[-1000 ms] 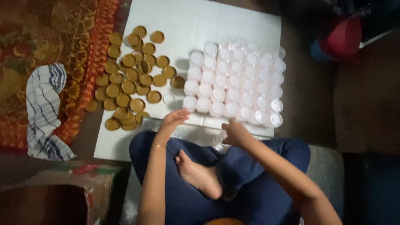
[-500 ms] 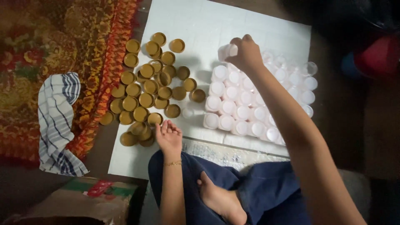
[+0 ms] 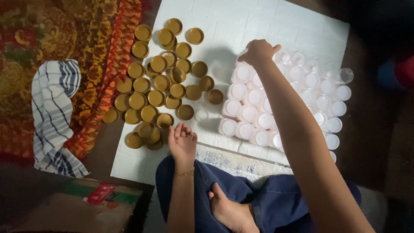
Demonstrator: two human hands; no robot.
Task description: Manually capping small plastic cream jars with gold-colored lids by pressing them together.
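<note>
The right hand (image 3: 257, 51) is now reaching out over the far corner of the block of small white jars (image 3: 284, 101), fingers curled as if pinching one at the back row, though what is inside the grip I cannot tell. A second ago that hand was close in by the lap; half a second ago it was already stretching out, so a jar seems to be joining the rows. The left hand (image 3: 183, 142) is resting at the near edge of the white sheet (image 3: 258, 26), fingers loosely together, holding nothing, just beside the heap of gold lids (image 3: 161, 86). One lone white jar (image 3: 201, 115) is sitting between lids and rows. Off left, a striped cloth (image 3: 54, 116) is lying on the patterned rug (image 3: 51, 34), a cardboard box (image 3: 73, 207) nearer.
</note>
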